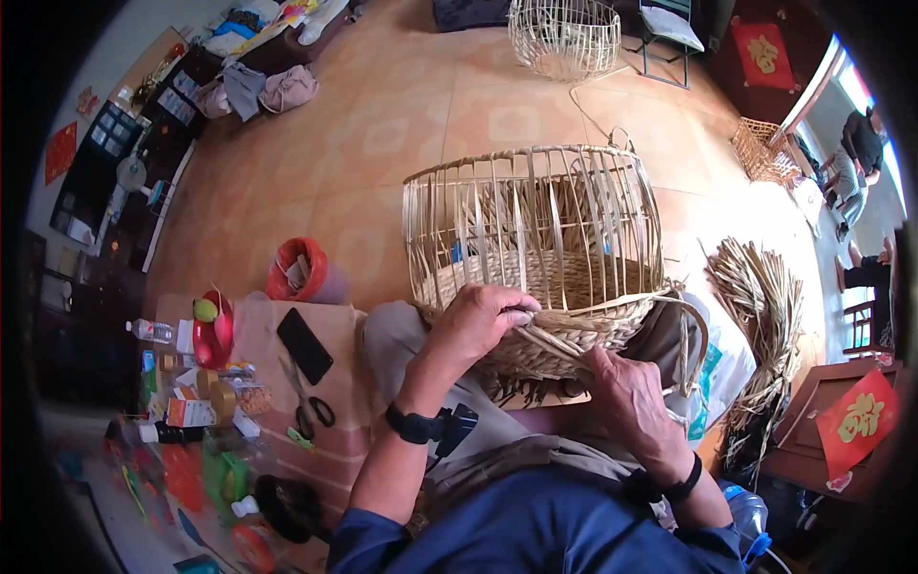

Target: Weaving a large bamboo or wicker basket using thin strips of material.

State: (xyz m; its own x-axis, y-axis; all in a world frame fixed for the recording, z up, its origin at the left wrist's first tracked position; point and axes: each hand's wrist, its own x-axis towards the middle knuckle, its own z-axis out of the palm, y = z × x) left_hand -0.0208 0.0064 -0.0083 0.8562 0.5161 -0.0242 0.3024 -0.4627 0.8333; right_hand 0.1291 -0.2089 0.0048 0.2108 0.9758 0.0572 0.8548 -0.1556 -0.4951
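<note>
A half-woven straw basket rests tilted across my lap, its open slatted side standing up and its dense woven base nearest me. My left hand is closed at the basket's near edge, thumb and fingers pinching a straw strand. Farther right, my right hand closes on the same strand, with its fingertips partly hidden. Between the two hands the strand runs along the woven wall. A loose length of straw loops out beside my right hand. Cut straw ends hang below the base.
On the right lies a large bundle of dry straw. At my left, a cloth-covered surface holds scissors, a black phone and several bottles. Beyond it stands a red-lined bin. Another slatted basket sits far ahead near a chair.
</note>
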